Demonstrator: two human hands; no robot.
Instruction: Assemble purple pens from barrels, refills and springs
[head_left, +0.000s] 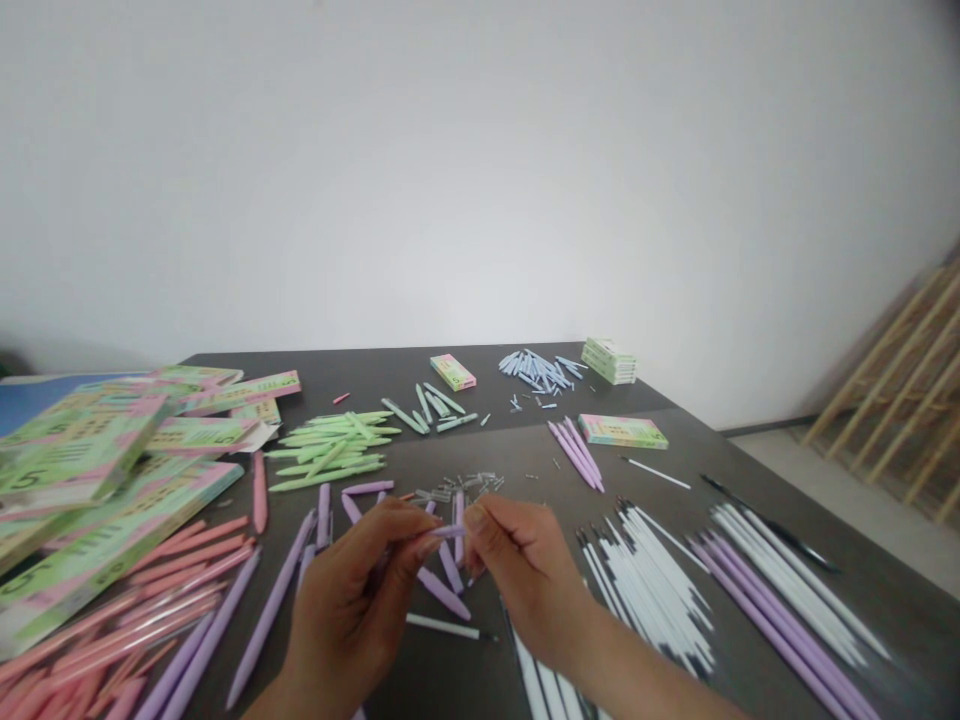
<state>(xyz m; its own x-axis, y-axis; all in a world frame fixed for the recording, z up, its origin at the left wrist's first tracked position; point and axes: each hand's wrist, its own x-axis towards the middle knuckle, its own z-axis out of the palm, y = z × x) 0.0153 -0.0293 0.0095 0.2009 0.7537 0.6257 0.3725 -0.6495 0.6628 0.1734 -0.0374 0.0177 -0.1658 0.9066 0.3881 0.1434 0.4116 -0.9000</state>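
My left hand (356,595) and my right hand (525,570) meet above the dark table, both with fingers pinched. Between them runs a short purple pen part (448,532), lying level; each hand grips one end of it. Its ends are hidden by my fingertips. Below and around the hands lie loose purple pen barrels (442,592) and a white ink refill (442,626) with a dark tip. Just beyond my fingers is a scatter of small clear and metallic pieces (457,487), too small to name surely.
Green-and-pink boxes (97,440) pile up at left, above pink pen barrels (165,620). Green pens (330,450) and blue pen parts (540,370) lie farther back. At right are white refills (652,590) and long purple pens (780,625). More boxes (609,360) stand at the back right.
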